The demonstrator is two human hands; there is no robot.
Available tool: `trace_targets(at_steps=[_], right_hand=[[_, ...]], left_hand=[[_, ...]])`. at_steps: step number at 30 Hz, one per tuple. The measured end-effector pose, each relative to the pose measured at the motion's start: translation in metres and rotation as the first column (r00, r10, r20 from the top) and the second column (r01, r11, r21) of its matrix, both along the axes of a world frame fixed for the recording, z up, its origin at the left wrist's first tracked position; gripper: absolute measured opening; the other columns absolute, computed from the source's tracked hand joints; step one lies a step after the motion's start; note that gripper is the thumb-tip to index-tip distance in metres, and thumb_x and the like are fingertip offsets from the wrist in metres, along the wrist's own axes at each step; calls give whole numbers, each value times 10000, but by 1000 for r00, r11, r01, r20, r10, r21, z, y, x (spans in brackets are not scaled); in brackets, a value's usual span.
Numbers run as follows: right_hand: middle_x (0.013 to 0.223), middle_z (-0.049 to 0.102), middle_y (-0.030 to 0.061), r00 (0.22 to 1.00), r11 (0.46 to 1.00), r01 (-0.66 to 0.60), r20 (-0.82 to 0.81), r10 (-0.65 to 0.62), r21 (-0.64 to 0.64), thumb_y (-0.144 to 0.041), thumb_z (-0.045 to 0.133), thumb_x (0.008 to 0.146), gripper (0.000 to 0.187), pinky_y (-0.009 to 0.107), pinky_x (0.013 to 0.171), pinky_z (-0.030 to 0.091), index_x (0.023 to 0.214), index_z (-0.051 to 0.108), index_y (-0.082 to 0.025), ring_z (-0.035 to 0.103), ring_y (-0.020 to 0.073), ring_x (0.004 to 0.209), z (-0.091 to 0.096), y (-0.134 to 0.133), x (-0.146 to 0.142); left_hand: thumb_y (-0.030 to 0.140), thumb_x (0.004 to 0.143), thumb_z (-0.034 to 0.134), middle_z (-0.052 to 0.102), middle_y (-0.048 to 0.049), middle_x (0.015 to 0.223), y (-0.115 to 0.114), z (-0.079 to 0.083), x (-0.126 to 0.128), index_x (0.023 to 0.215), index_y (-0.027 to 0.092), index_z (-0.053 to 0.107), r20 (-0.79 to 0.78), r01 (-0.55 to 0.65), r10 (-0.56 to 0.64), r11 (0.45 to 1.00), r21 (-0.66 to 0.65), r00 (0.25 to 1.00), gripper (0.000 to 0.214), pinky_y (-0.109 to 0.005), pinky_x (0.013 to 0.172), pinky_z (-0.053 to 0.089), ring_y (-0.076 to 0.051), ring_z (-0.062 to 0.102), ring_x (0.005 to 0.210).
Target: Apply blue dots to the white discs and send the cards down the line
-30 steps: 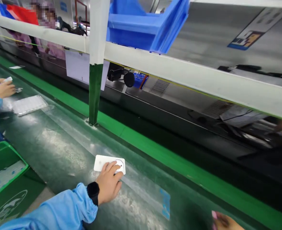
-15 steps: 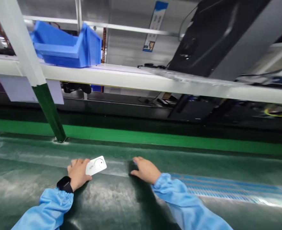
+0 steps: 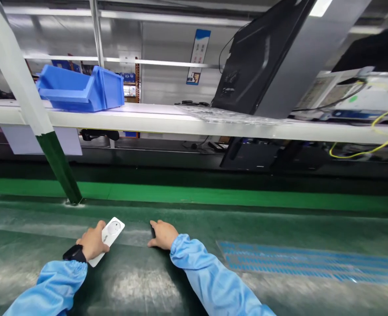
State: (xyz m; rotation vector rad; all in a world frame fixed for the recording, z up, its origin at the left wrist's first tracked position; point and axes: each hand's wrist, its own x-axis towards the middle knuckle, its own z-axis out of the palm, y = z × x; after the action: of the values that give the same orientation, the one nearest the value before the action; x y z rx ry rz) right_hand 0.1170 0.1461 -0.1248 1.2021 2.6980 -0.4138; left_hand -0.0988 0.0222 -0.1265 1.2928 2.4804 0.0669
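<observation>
A white oblong power socket panel (image 3: pixel 113 228) with a round outlet near its upper end lies tilted under my left hand (image 3: pixel 93 242). My left thumb and fingers are closed around its sides, and part of the panel is hidden by them. A black watch sits on that wrist. To the right, my right hand (image 3: pixel 164 235) is low over the green mat (image 3: pixel 137 272), its thumb and fingers apart with nothing visible between them. Both arms wear light blue sleeves.
A sheet with blue stripes (image 3: pixel 306 261) lies on the mat at right. A white and green post (image 3: pixel 57 162) rises at left. Above runs a white shelf (image 3: pixel 154 120) with a blue bin (image 3: pixel 81 90) and a large black monitor-like panel (image 3: pixel 262 57). A yellow cable (image 3: pixel 361 154) hangs at right.
The socket panel has turned steeper in my left hand and more of its length shows. My right hand has come leftward, nearer to it. The head view has tilted up.
</observation>
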Motion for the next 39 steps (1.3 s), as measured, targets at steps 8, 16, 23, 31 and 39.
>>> trace_targets(at_steps=[8, 16, 23, 31, 39], right_hand=[[1051, 653, 209, 944, 990, 57, -317, -95, -127, -268, 836, 523, 572, 444, 824, 496, 1037, 634, -116, 641, 362, 961, -6, -11, -34], [689, 644, 89, 556, 895, 232, -703, -443, -381, -398, 411, 869, 329, 306, 560, 466, 820, 614, -143, 577, 169, 571, 13, 35, 52], [759, 658, 41, -146, 595, -108, -579, -802, -797, -417, 750, 630, 276, 205, 352, 267, 710, 633, -180, 356, 57, 420, 22, 22, 138], [469, 470, -53, 138, 639, 21, -631, -764, -769, -569, 697, 635, 428, 225, 381, 349, 740, 655, -157, 409, 81, 403, 6, 10, 72], [551, 607, -11, 299, 542, 78, -499, -813, -837, -518, 775, 525, 455, 239, 490, 497, 700, 562, -157, 582, 112, 497, -27, 20, 40]], left_hand=[[250, 655, 570, 669, -43, 748, -6, 14, -7, 1182, 164, 373, 27, -29, 28, 999, 24, 999, 569, -285, 636, 462, -255, 677, 732], [490, 691, 467, 658, 11, 672, -25, 32, 31, 1315, 201, 226, 603, -225, -21, 917, 330, 798, 729, -304, 528, 454, -243, 640, 553], [347, 785, 422, 663, -9, 787, 8, -3, 87, 1194, 197, 419, 589, -59, -195, 921, 384, 784, 435, -261, 579, 434, -178, 616, 624], [304, 873, 390, 658, -24, 736, 8, -15, 85, 1298, 205, 407, 257, 186, -217, 973, 138, 942, 437, -294, 707, 439, -229, 648, 745], [338, 777, 619, 666, -71, 1019, 23, -6, 63, 1172, 266, 587, 96, 389, -392, 920, 50, 915, 403, -411, 889, 393, -302, 570, 1049]])
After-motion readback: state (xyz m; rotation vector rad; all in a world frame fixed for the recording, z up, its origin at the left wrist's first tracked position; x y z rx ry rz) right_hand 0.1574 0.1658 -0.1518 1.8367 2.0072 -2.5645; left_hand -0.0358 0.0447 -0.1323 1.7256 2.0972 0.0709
